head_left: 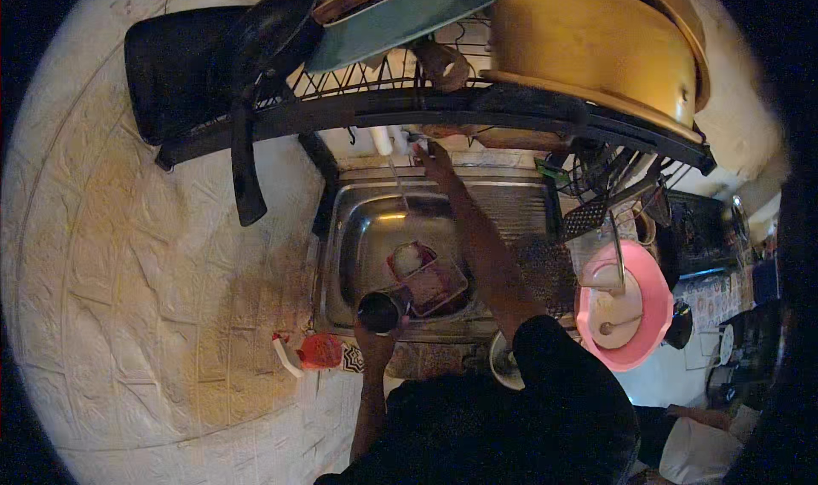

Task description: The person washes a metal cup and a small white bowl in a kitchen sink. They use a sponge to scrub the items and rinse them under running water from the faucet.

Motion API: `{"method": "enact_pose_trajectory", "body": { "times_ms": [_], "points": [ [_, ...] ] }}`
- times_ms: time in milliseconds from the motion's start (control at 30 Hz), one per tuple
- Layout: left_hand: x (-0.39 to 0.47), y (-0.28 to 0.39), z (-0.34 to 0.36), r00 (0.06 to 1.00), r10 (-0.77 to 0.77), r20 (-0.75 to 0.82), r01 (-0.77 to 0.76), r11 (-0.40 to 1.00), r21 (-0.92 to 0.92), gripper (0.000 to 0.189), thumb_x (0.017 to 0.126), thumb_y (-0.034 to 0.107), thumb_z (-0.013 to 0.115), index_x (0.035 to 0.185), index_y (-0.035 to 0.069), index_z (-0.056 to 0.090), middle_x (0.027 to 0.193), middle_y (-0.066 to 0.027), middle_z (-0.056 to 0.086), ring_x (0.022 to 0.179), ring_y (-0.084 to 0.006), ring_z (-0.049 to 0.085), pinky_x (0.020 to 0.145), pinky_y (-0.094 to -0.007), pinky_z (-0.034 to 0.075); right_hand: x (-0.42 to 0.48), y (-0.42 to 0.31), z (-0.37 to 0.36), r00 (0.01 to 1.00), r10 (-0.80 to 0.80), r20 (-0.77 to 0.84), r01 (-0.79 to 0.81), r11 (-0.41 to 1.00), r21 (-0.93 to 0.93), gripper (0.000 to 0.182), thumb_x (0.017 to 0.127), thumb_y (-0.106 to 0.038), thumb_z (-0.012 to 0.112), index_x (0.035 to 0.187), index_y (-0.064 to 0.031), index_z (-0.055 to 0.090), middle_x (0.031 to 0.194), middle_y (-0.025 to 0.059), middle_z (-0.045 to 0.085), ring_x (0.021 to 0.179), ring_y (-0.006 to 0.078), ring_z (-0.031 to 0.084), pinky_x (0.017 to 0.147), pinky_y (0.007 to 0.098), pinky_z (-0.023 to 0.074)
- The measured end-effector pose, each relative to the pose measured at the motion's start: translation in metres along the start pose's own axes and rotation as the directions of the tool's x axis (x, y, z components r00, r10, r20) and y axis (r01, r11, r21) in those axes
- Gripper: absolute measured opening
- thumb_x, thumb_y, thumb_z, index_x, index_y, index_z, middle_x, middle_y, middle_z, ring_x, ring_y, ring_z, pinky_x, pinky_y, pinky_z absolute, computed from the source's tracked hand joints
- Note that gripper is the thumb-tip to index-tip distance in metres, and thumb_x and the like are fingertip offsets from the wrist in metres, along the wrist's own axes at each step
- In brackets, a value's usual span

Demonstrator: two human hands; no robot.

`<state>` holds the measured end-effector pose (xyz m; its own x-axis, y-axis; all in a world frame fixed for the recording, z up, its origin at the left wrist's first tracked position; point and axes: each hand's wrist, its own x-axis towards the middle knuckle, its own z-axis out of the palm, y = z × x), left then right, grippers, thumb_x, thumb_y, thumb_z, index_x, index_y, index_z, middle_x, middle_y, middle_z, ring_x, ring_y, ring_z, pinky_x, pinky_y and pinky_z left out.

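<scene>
My left hand (377, 341) holds a dark cup-like vessel (381, 311) over the near edge of the stainless steel sink (361, 236). Its round dark end faces up at me. At the back wall, my right hand (436, 162) reaches past the sink with its fingers on the tap handle (418, 146). A white tap spout (381, 141) sits just left of it, and a thin stream of water (399, 185) falls from there into the basin. In the basin lies a reddish-pink rectangular container (438, 287), with a pale round item (409, 259) at its upper left.
Overhead runs a black dish rack (383, 118) bearing a large gold-coloured pot (594, 50) and a black frying pan (275, 28), whose handle hangs down. Utensils, including a slotted turner (585, 218), hang at right above a pink basin (658, 312). Another person (700, 450) is at lower right.
</scene>
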<state>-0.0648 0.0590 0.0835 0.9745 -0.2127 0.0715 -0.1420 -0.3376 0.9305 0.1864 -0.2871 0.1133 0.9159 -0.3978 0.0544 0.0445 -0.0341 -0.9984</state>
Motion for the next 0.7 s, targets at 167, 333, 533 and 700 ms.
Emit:
{"method": "enact_pose_trajectory", "body": {
  "times_ms": [167,333,533,700],
  "points": [
    [0.004,0.048,0.001,0.995,0.044,-0.091,-0.028,0.984,0.174,0.072,0.057,0.03,0.082,0.115,0.004,0.048,0.113,-0.0101,0.054,0.1,-0.0245,0.054,0.088,-0.0375,0.044,0.007,0.043,-0.014,0.901,-0.434,-0.01,0.403,0.826,0.395,0.041,0.084,-0.026,0.06,0.117,-0.0056,0.047,0.103,0.0055,0.057,0.088,0.019,0.059,0.069,0.0304,0.0496],
    [0.004,0.059,-0.003,0.996,-0.024,-0.09,0.01,0.987,-0.159,0.078,0.058,0.022,0.082,0.12,0.004,0.039,0.111,-0.0129,0.05,0.101,-0.025,0.052,0.082,-0.0361,0.047,0.002,0.042,-0.012,0.839,-0.544,0.019,0.326,0.529,0.783,0.042,0.083,-0.022,0.062,0.119,-0.0066,0.046,0.103,0.0071,0.058,0.082,0.0164,0.059,0.069,0.0311,0.0494],
    [0.018,0.089,0.004,1.0,0.013,0.014,-0.013,1.0,0.02,0.076,0.058,0.025,0.082,0.117,0.004,0.04,0.109,-0.0133,0.05,0.097,-0.0258,0.054,0.083,-0.0372,0.046,0.034,0.075,-0.058,0.942,-0.336,0.002,0.335,0.939,0.079,0.033,0.084,-0.029,0.061,0.108,-0.0077,0.052,0.088,0.0044,0.059,0.076,0.0131,0.059,0.057,0.0283,0.0496],
    [0.012,0.061,-0.003,0.992,0.103,-0.072,-0.09,0.982,0.169,0.081,0.055,0.03,0.084,0.117,0.003,0.039,0.107,-0.0138,0.051,0.097,-0.0278,0.054,0.085,-0.0392,0.044,0.015,0.038,-0.007,0.979,-0.19,-0.068,0.195,0.977,0.09,0.027,0.086,-0.032,0.053,0.088,-0.0062,0.059,0.069,0.0038,0.055,0.066,0.0191,0.056,0.056,0.0333,0.0453]
  ]
}}
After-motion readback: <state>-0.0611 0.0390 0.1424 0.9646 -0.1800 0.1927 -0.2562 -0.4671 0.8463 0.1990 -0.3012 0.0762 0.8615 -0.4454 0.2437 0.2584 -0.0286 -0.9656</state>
